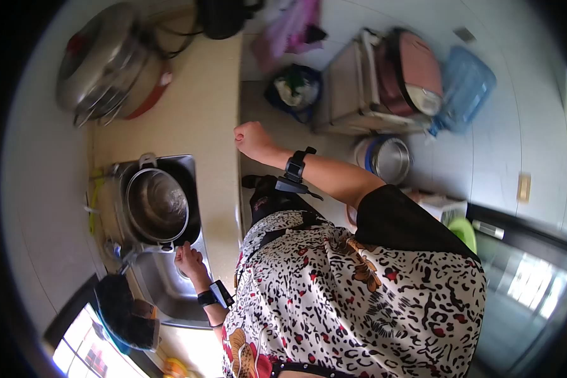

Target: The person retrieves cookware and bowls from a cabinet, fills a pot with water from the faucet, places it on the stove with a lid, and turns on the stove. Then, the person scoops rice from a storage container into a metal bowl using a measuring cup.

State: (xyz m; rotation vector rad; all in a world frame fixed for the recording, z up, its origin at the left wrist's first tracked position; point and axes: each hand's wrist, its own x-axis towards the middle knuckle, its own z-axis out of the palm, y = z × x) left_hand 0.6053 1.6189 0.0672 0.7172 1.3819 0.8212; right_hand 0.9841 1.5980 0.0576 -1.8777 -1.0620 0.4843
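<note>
Steadying the metal pot (158,203) in the sink (152,274) needs a secure handle grip; your left hand (191,261) is curled beside it, though its hold is unclear. Your right hand (254,142) is clenched, seemingly empty, near the tabletop (215,94) edge.

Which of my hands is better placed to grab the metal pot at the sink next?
Probably your left hand: it is beside one handle of the metal pot. Your right hand is fisted near the counter's edge, farther from the pot.
</note>
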